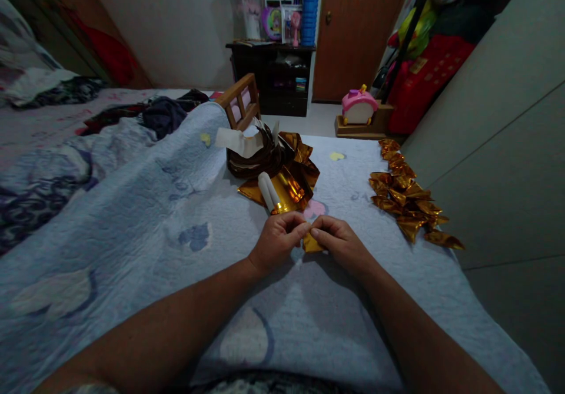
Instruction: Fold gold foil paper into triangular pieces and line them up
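Note:
Between my two hands is a small piece of gold foil paper (312,245), partly folded. My left hand (279,238) pinches its left edge, thumb against fingers. My right hand (342,241) grips the right side with thumb and forefinger. Just beyond the hands lies a sheet of shiny gold foil paper (292,185), with a white rolled piece (268,191) resting on it. Behind that sits a loose stack of dark-edged paper (253,161) with pale sheets curling up. Several folded gold foil pieces (408,199) lie in a pile on the right.
A light blue quilt (176,300) with heart patterns covers the bed under everything. Rumpled clothes (163,117) lie at the left. A wooden chair back (241,99) stands at the bed's far edge. A pale cabinet (498,164) borders the right side.

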A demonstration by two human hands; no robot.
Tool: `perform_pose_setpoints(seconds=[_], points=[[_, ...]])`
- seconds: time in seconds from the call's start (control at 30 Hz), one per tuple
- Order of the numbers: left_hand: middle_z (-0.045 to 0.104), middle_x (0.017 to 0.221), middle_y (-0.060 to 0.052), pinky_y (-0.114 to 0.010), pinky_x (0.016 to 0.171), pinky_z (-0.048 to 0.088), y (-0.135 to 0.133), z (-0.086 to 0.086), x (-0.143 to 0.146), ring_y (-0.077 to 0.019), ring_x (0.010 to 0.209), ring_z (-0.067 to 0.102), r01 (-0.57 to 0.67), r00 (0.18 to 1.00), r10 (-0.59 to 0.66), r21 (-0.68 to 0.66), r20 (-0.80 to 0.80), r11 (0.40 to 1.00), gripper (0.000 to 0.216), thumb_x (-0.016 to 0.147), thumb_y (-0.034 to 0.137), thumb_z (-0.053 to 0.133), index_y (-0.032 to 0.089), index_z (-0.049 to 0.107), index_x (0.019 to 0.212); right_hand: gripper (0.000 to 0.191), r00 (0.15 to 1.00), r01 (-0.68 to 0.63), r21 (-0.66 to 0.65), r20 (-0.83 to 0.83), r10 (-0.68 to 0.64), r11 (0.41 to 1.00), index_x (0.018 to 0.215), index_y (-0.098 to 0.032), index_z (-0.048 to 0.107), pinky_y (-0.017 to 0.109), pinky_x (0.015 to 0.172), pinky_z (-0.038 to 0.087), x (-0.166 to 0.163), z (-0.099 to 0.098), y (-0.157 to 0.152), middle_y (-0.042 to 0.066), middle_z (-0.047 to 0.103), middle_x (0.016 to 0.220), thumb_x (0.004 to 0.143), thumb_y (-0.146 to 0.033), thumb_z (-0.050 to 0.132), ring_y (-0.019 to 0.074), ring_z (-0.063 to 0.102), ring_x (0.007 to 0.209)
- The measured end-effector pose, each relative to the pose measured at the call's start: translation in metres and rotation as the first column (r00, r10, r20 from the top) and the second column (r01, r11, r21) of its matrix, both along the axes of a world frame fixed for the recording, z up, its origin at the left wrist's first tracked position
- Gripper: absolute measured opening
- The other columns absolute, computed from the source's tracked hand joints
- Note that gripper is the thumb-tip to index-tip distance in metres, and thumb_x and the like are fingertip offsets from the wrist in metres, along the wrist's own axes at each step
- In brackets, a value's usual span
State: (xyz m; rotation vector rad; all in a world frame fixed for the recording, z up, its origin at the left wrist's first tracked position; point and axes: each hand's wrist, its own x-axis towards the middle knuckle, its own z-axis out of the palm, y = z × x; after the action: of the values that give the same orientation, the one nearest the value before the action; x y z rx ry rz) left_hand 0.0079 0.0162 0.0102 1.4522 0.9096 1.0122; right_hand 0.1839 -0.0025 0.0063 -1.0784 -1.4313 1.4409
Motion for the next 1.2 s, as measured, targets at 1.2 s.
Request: perform_pose_setpoints(seconds=[1.2], points=[[0.058,0.063,0.005,-0.019,0.047,0.039,0.006,0.005,0.002,-0.0067,0.048,0.048,-0.205,0.956,0.24,-0.205,0.165,0.957,0.028,0.078,0.04,0.074,0.017,0.058,0.076,0.034,0.983,-0.065,-0.117,-0.18,0.044,0.991,0.102,-0.022,0.063,0.023,0.057,0.045,0.021,0.003,0.001,-0.001,0.062,0.086,0.073,-0.029,0.081,0.0114,0.055,0.068]])
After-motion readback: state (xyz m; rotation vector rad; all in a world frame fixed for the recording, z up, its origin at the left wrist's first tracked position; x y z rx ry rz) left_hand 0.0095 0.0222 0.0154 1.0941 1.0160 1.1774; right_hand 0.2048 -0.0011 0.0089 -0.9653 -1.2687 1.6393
